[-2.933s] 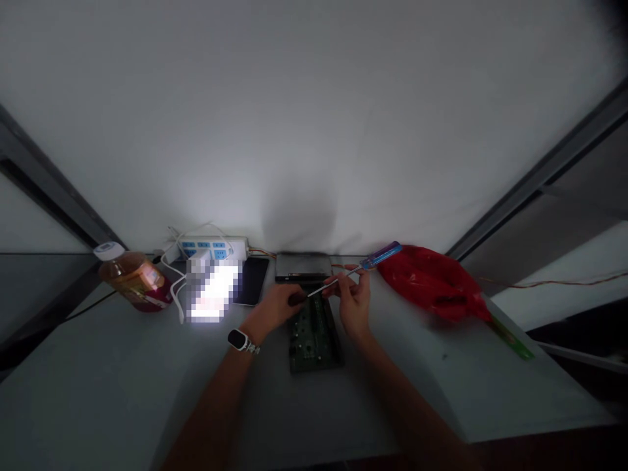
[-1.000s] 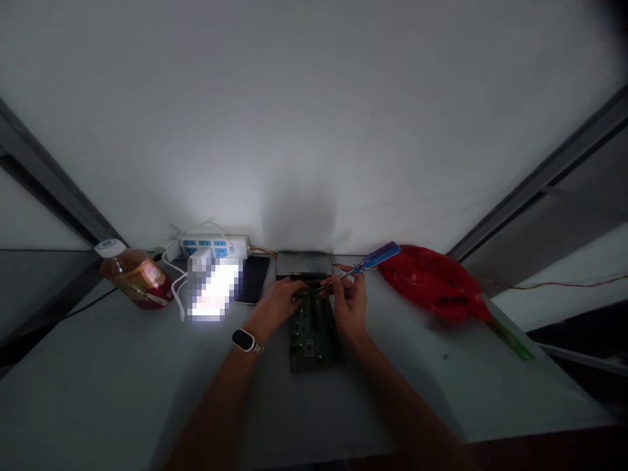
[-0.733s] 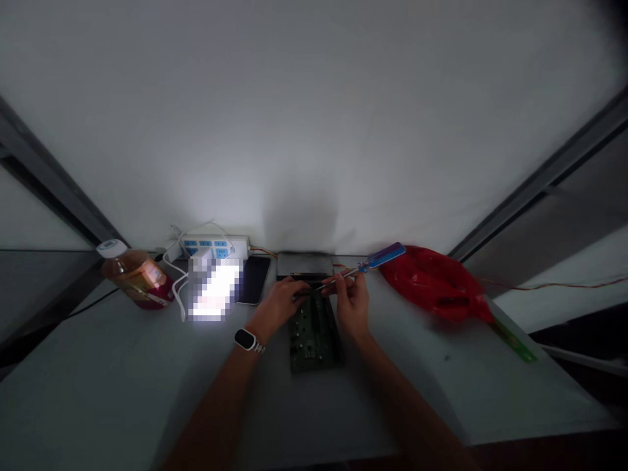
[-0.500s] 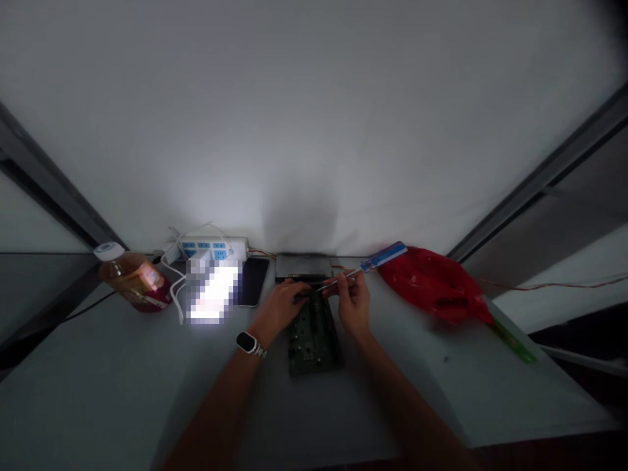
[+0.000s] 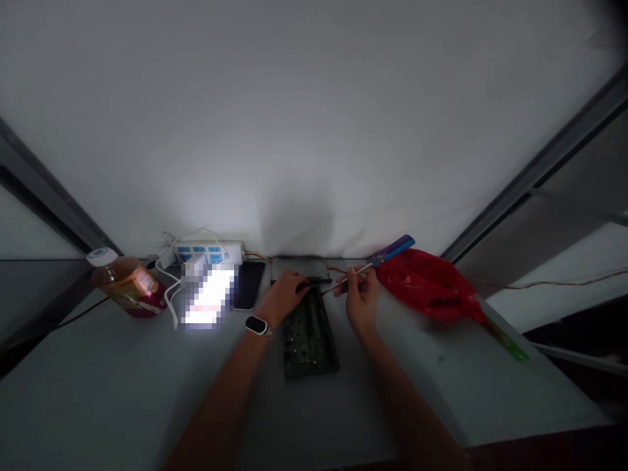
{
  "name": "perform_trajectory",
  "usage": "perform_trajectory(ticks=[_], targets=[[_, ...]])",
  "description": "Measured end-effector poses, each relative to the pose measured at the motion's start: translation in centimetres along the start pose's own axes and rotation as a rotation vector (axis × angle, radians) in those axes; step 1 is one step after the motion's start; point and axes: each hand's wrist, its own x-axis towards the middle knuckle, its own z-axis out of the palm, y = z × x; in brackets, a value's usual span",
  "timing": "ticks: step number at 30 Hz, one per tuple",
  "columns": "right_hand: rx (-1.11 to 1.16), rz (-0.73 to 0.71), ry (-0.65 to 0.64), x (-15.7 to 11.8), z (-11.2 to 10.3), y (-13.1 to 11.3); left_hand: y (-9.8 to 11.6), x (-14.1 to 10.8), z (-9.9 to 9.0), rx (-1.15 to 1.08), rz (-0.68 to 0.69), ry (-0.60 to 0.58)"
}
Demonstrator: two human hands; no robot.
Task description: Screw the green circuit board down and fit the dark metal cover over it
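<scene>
A dark green circuit board [image 5: 309,337] lies flat on the grey table [image 5: 122,392]. My left hand [image 5: 287,297], with a watch on its wrist, rests on the board's far end, its fingers pressing a small dark part there. My right hand [image 5: 360,297] grips a screwdriver [image 5: 377,258] with a blue handle; the handle points up to the right and the thin shaft slants down to the left, its tip near my left fingers. A dark flat box [image 5: 300,268] sits just behind the board.
A red plastic bag [image 5: 432,284] lies right of my right hand, with a green strip [image 5: 507,337] beyond it. At the left are a bottle of amber drink [image 5: 125,284], a white power strip [image 5: 209,250] with cables, a bright blurred screen [image 5: 206,297] and a dark phone [image 5: 248,284].
Both hands have shifted slightly towards the board's far end. The screwdriver has stayed in my right hand, its tip drawn a little to the right. The view tilted slightly.
</scene>
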Motion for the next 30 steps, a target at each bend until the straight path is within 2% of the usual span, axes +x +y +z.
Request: perform_trajectory(ticks=[5, 10, 12, 16, 22, 30], targets=[[-0.004, 0.017, -0.077, -0.4, 0.4, 0.3, -0.4, 0.2, 0.7, -0.006, -0.006, 0.022], [-0.031, 0.022, -0.158, 0.0, 1.2, 0.3, -0.9, -0.6, 0.3, 0.004, -0.078, 0.067], [-0.064, 0.001, -0.214, 0.4, 1.8, 0.3, -0.8, -0.9, 0.1, -0.020, -0.063, 0.113], [-0.196, -0.072, -0.330, 1.6, 3.4, -0.1, -0.3, -1.3, -0.1, -0.164, 0.021, 0.204], [-0.385, -0.221, -0.450, 3.0, 5.0, -0.3, -0.3, -1.0, 0.5, -0.402, -0.064, 0.241], [-0.441, -0.272, -0.448, 2.7, 4.8, 1.1, -0.1, -0.8, 0.6, -0.288, -0.091, 0.255]])
